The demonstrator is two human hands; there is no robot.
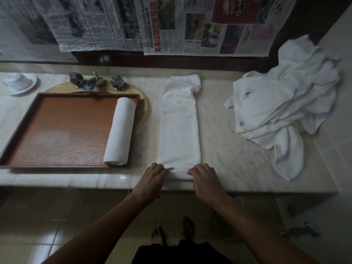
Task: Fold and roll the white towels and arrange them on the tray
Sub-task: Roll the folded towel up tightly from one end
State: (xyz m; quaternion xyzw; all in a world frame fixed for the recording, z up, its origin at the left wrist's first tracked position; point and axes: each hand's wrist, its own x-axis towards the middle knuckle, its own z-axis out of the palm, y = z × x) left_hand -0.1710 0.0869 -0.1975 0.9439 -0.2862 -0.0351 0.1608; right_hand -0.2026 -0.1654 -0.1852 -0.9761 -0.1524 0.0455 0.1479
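At L, tray (57,130) holds 1 rolled towel (120,132) along its R side, leaving room for more. Next, folded towel (180,126) lies as a long strip. L hand (155,174) & R hand (202,176) pinch its near end w/ curled fingers, prob. to start rolling. Loose towel pile (285,103) waits far R.

Marble counter (219,130): tray (66,130), folded towel (179,126), crumpled towel heap (285,103), saucer (28,88).

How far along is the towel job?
Done: one rolled towel lies on the tray. In hand: left hand and right hand grip the near end of a folded towel, not yet rolled. Left: the heap of loose towels to its right.
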